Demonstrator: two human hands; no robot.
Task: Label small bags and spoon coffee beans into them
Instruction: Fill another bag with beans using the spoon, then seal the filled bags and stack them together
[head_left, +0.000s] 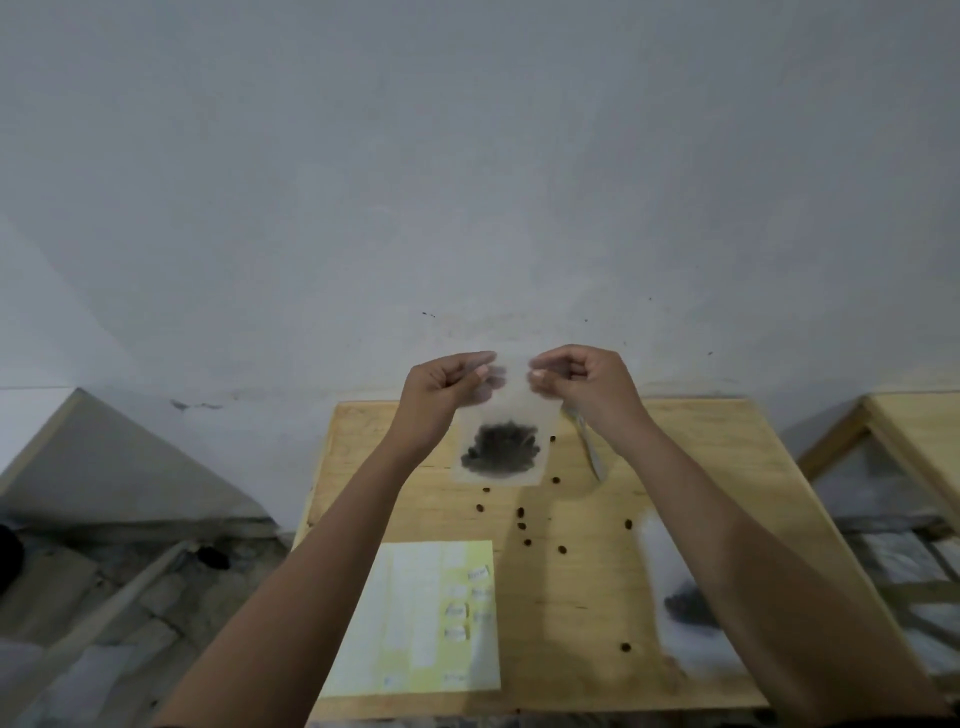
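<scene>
I hold a small translucent bag (503, 415) up above the wooden table (571, 582), with a dark clump of coffee beans (501, 449) at its bottom. My left hand (447, 389) pinches the bag's top left edge and my right hand (584, 384) pinches its top right edge. A yellow label sheet (415, 623) with a few white labels lies on the table near me. A second bag with beans (685, 608) lies at the right, partly hidden by my right forearm. A pale spoon-like object (589, 447) lies below my right hand.
Several loose coffee beans (524, 525) are scattered over the table's middle. A grey wall rises behind the table. Another wooden frame (883, 415) stands to the right, and a sloped board with rubble lies on the floor at the left.
</scene>
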